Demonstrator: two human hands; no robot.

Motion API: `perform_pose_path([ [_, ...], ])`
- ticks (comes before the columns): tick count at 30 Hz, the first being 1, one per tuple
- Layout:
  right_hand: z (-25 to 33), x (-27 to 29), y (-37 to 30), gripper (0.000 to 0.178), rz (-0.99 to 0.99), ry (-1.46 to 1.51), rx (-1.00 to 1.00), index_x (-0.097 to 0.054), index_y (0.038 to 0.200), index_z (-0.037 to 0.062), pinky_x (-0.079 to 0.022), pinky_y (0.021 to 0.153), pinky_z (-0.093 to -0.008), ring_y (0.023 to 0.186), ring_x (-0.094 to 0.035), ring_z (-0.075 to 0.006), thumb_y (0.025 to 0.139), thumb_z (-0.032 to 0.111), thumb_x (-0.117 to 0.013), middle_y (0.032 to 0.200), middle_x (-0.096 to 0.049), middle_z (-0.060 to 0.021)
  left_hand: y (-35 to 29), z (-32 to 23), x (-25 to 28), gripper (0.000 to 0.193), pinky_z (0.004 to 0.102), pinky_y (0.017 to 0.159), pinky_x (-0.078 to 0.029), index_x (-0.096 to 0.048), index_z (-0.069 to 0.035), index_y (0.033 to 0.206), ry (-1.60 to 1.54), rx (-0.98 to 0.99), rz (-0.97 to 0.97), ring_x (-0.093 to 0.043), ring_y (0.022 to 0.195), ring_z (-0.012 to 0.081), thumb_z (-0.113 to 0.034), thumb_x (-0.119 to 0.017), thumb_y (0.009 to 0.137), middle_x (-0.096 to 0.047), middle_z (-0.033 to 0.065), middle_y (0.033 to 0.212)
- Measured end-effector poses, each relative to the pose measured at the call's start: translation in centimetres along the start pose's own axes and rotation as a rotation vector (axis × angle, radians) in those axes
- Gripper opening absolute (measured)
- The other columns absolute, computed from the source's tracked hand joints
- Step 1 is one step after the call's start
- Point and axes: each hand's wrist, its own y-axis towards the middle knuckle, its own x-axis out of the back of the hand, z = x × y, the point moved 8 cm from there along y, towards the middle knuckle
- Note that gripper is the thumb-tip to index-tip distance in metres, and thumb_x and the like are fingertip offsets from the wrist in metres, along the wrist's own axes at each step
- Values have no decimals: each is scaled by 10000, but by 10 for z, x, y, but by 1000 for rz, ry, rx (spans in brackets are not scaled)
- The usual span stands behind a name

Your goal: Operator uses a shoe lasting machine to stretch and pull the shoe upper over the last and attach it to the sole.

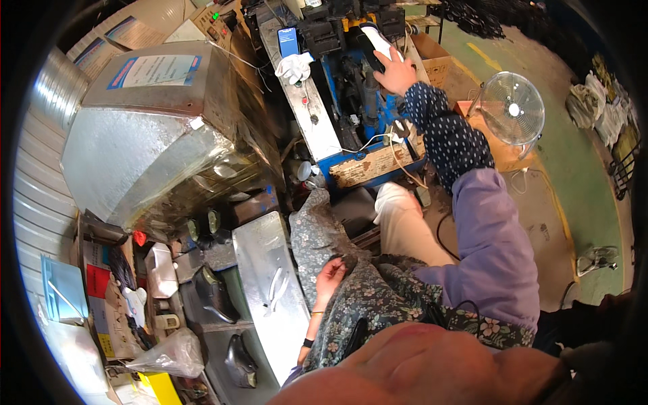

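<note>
At the top of the blue-framed machine (371,177), a white elongated piece, rounded like a shoe insole (375,39), lies tilted against dark machine parts. My right hand (397,73) reaches to its lower end with fingers spread, the fingertips touching or just over it. A dark dotted sleeve cover (442,128) covers that forearm. Down by my lap, my left hand (331,275) rests against the floral apron (378,283). Its fingers are curled together, and whatever may be between them is hidden.
To the left stands a big metal hood (135,148). Below it, black shoes (241,361) lie on a conveyor beside a metal tray (260,297) holding a pair of tweezers-like tools (275,291). A fan (511,108) stands right; cables hang across the machine front.
</note>
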Motion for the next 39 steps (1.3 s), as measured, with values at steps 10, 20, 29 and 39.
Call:
perform_pose_path([
  [10, 20, -13, 66, 682, 159, -33, -119, -380, 1455, 381, -398, 1044, -503, 1259, -396, -467, 817, 457, -610, 1557, -257, -111, 30, 36, 20, 347, 234, 821, -505, -564, -9, 1258, 231, -95, 213, -610, 961, 74, -76, -645, 927, -662, 40, 1052],
  [20, 15, 97, -228, 395, 418, 552, 129, -567, 1256, 54, -469, 903, -399, 1080, -574, -324, 909, 233, -626, 1190, -601, -198, 61, 1, -96, 472, 333, 900, -493, -526, -71, 1344, 626, -96, 882, -628, 1080, 229, -120, -625, 885, -649, 121, 1212],
  [29, -137, 506, -498, 387, -434, -528, -243, -603, 1200, 13, -488, 956, -411, 1123, -599, -347, 868, 198, -675, 1211, -622, -190, -27, -33, -362, 228, 457, 757, -517, -608, -68, 1010, 1209, -1008, 1728, -635, 902, 374, -169, -597, 806, -652, 165, 943],
  [39, -327, 508, -578, 323, 190, -1261, -678, -721, 1002, 78, -237, 1132, -545, 1304, -451, -316, 748, 254, -627, 1233, -612, -153, -45, 0, -419, 130, 473, 674, -511, -593, -24, 894, 1341, -1177, 1747, -640, 792, 379, -122, -514, 861, -640, 192, 828],
])
